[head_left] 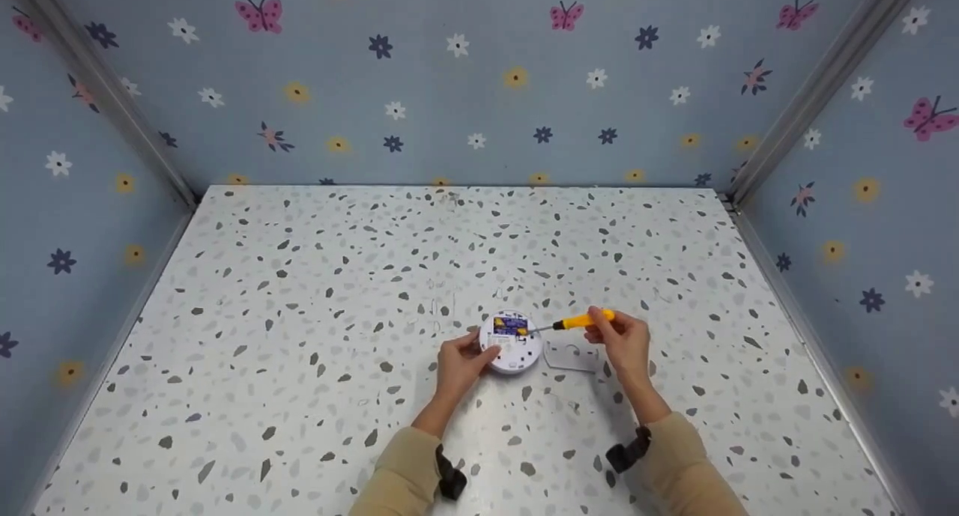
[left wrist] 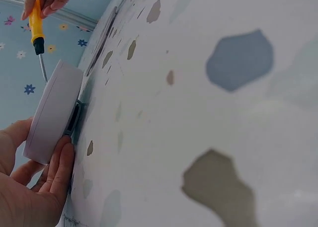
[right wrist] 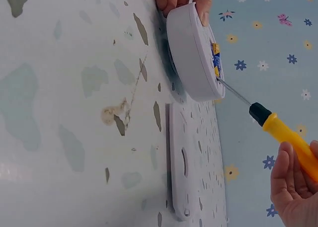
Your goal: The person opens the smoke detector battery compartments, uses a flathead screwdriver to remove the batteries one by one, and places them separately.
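Observation:
A round white device (head_left: 521,362) is held tilted just above the table by my left hand (head_left: 461,366), thumb on its face and fingers beneath. Blue-and-yellow batteries (head_left: 506,324) sit in an opening in that face. My right hand (head_left: 628,345) grips a screwdriver (head_left: 581,321) by its yellow handle. In the right wrist view, the screwdriver's thin metal shaft (right wrist: 235,92) reaches the end of the batteries. Exactly what the tip touches is too small to tell. A flat white cover plate (head_left: 571,357) lies on the table between the device and my right hand.
The speckled white tabletop (head_left: 300,396) extends around the hands. Blue walls with flowers and butterflies, such as the back wall (head_left: 449,82), enclose it behind and at both sides. Faint marks (head_left: 442,306) show on the table beyond the left hand.

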The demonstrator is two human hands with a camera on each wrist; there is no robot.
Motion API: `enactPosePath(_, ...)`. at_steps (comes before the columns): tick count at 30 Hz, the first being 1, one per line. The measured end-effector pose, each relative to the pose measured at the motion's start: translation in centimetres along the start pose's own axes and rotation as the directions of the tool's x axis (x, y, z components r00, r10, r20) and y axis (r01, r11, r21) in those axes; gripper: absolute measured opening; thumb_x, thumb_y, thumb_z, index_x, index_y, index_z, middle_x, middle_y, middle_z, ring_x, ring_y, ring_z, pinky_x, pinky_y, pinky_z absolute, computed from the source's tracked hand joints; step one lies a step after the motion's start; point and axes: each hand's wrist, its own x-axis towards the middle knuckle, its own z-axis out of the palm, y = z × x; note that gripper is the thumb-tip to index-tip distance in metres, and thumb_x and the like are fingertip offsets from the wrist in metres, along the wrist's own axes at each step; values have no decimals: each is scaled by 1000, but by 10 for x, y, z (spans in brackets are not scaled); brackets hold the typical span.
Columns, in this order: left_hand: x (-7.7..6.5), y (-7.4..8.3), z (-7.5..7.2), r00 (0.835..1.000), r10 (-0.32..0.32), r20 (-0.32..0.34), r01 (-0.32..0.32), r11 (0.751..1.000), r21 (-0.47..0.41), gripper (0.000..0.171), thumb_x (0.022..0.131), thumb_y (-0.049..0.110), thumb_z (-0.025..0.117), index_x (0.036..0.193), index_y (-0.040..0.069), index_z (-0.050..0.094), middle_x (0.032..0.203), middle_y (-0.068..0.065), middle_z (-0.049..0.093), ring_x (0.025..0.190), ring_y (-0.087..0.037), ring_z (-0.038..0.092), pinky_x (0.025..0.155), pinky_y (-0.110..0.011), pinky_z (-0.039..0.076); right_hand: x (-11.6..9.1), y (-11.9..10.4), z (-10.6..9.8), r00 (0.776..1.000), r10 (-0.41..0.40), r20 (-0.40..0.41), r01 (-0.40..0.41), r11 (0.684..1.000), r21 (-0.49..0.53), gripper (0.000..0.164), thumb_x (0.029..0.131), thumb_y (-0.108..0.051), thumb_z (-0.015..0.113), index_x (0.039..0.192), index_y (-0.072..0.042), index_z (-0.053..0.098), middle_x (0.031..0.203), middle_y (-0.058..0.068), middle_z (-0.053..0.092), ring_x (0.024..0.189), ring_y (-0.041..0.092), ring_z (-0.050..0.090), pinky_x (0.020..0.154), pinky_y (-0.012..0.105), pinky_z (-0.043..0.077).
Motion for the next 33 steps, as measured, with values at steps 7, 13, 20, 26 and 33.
enactPosePath(7,-1,0,2,999,-20,-26,21,999,26,52,71,11,74,114,-10,53,90,-17,63,72,-17,61,62,-22,51,-1,16,3,993,82,-82,-82,997,0,48,76,-47,63,90,-2,66,70,11,64,57,20,62,55,27,53)
enactPosePath(13,0,0,2,999,-24,-33,25,999,28,52,71,11,74,113,-9,53,91,-18,63,72,-18,61,63,-22,51,1,29,4,979,153,-134,-147,988,53,50,71,-50,65,87,-3,66,71,14,63,58,24,62,55,29,53)
enactPosePath(20,-1,1,2,999,-17,-31,18,999,46,52,70,11,74,113,-10,53,92,-19,63,72,-18,60,62,-21,51,-3,29,6,961,220,-168,-208,974,85,48,71,-50,67,86,-4,66,71,15,63,58,24,62,55,30,53)
enactPosePath(26,-3,2,0,999,28,-18,-27,999,38,51,71,10,73,113,-12,52,87,-18,63,70,-18,60,60,-21,51,-11,22,7,949,260,-180,-256,966,45,59,68,-58,62,91,-4,64,74,14,63,62,22,63,59,27,53)
enactPosePath(33,-4,3,1,1000,25,-14,-24,1000,9,50,72,8,72,112,-13,52,85,-18,63,69,-19,60,59,-22,51,-26,-17,9,923,355,-148,-353,935,39,58,76,-51,60,100,3,60,76,10,64,63,18,62,59,20,51)
